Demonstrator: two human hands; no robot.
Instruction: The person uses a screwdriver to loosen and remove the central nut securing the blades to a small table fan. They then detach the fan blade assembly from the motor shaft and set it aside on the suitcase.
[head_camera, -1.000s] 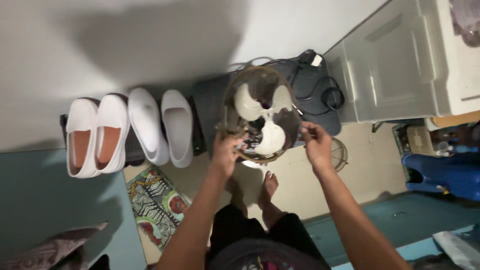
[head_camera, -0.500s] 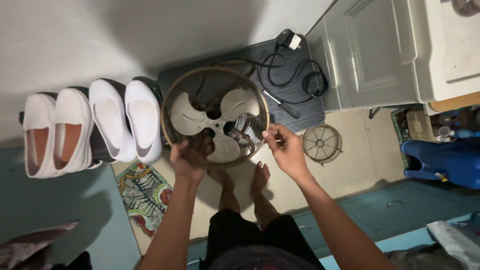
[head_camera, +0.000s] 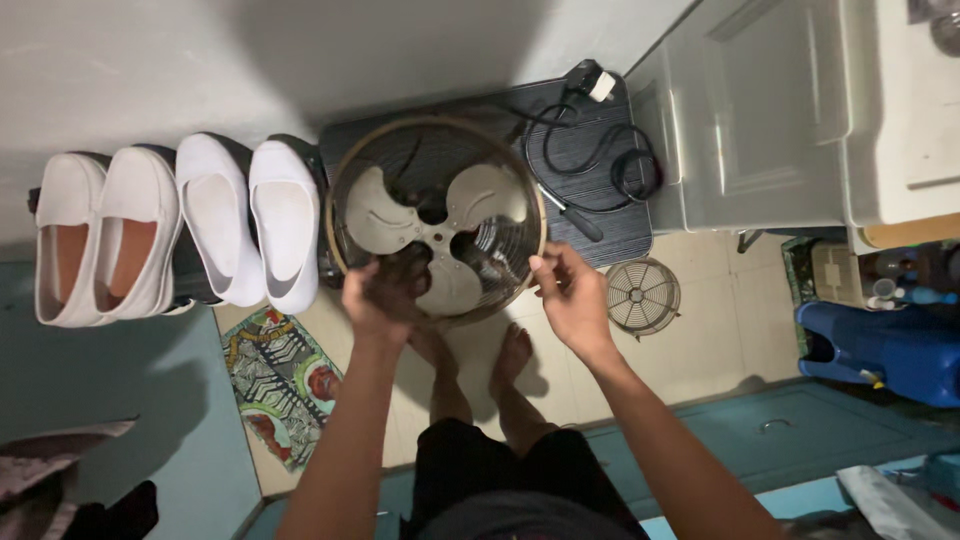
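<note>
Both hands (head_camera: 470, 290) gripping fan guard (head_camera: 436, 215)

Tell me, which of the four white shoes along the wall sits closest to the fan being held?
The rightmost white shoe: its right edge lies right next to the fan's wire cage. The other three stand further left, away from it.

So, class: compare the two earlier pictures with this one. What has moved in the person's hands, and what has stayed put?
The round wire-caged fan with pale blades, earlier tilted up, now lies flatter, facing the camera. The left hand and right hand keep gripping its lower rim. The two pairs of white slip-on shoes, the small round grille on the floor and the black coiled cord lie as before.
</note>
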